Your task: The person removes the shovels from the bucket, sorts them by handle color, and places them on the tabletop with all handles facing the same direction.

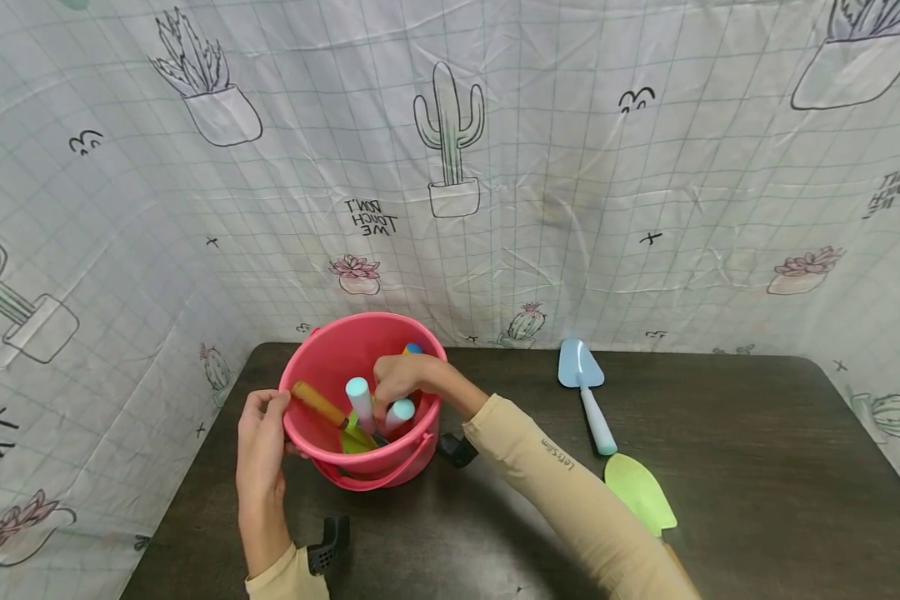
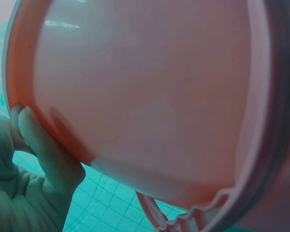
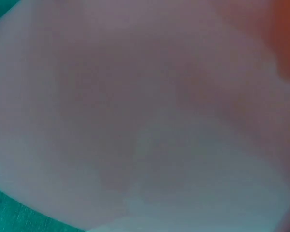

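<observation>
A pink bucket [image 1: 341, 343] stands on the left part of the table, and several garden tools are inside it. My left hand [image 1: 261, 442] grips its left rim, with the thumb along the wall in the left wrist view. My right hand [image 1: 401, 382] reaches down inside, fingers bent among the tools; whether they hold one is hidden. Near them are two pale handles with light-blue ends, one upright handle [image 1: 359, 400] and one leaning handle [image 1: 400, 413]. A wooden-coloured handle [image 1: 318, 403] slants against the left wall. The right wrist view shows only blurred pink bucket wall [image 3: 111, 96].
Right of the bucket, a light-blue trowel [image 1: 579, 367] lies on the dark table [image 1: 757, 467]. A green blade [image 1: 640, 492] lies near its handle end, partly behind my right sleeve. A cactus-print curtain [image 1: 555, 167] hangs behind and at both sides.
</observation>
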Available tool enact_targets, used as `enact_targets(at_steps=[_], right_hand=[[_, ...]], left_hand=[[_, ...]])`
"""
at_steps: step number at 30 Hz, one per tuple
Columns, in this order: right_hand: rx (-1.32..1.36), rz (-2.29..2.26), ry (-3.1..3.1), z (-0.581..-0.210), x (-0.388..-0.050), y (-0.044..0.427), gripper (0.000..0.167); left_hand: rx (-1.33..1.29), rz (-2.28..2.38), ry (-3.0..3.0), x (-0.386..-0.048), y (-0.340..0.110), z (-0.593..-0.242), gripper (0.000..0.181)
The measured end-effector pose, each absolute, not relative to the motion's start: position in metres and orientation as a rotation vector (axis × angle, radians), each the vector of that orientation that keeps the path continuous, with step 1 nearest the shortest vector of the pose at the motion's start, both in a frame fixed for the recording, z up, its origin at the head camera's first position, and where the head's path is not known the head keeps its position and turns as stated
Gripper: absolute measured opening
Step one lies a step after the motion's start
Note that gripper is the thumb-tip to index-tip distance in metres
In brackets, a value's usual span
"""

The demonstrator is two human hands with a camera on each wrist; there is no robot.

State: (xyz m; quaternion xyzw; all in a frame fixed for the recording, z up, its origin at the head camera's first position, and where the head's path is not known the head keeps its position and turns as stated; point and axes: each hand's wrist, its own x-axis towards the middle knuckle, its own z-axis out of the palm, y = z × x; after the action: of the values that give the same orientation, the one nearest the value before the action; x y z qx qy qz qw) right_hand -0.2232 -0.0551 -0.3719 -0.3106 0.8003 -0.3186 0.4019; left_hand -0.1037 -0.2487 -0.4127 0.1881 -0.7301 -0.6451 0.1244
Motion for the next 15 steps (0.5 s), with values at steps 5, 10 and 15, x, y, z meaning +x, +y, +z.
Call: enact_targets(at_steps=[5,10,15], right_hand=[[-0.755,-0.866,2.034,-0.3683,-0.2227,-0.0515,0.012],[-0.768,-0.877,2.080,-0.3669,-0.2234,-0.0489,0.013],[-0.766,-0.887,2.079,-0.3643,-0.2236,-0.0469,0.013]], left_hand=[[0.553,-1.883,-2.123,-0.1040,-0.2492,-0.4135,0.021],[0.546,-1.885,-2.117,-0.1041,-0.2488,-0.4129,0.021],[0.533,-1.890,-2.116,-0.1047,-0.2484,-0.4124,0.021]])
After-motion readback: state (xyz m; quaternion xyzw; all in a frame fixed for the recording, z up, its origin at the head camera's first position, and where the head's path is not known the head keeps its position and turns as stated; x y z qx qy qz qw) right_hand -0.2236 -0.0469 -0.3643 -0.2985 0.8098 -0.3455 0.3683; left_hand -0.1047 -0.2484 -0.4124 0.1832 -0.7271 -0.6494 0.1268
